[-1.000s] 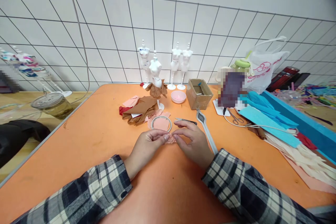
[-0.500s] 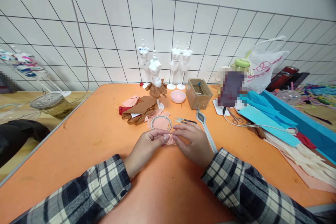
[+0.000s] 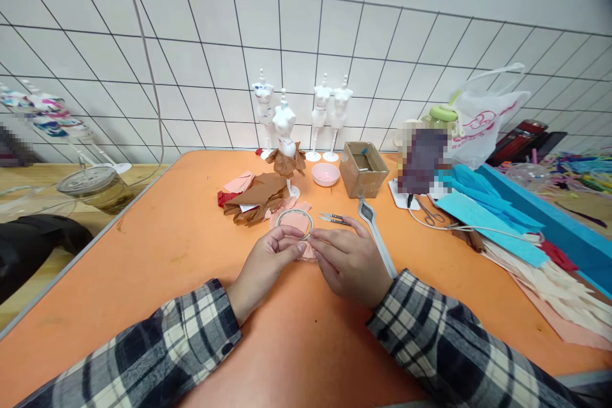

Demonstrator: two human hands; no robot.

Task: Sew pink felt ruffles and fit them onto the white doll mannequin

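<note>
My left hand (image 3: 268, 261) and my right hand (image 3: 349, 260) meet over the orange table (image 3: 157, 255), both pinched on a small crumpled pink piece of paper (image 3: 306, 251) between their fingertips. Just beyond the fingers lies a ring of tape (image 3: 294, 222) on pink scraps. Small thread snips (image 3: 333, 218) lie beside my right hand. A white mannequin with a brown paper skirt (image 3: 285, 152) stands behind a pile of brown, pink and red paper (image 3: 252, 196).
Three bare white mannequins (image 3: 325, 116) stand at the wall. A pink bowl (image 3: 326, 174), a cardboard box (image 3: 363, 169), a grey-handled tool (image 3: 375, 233), scissors (image 3: 430, 213) and blue and cream paper sheets (image 3: 497, 217) lie right. A glass jar (image 3: 95, 188) sits left.
Both hands have moved slightly forward toward the tape ring, still working the pink paper; my right fingers now reach nearer the snips.
</note>
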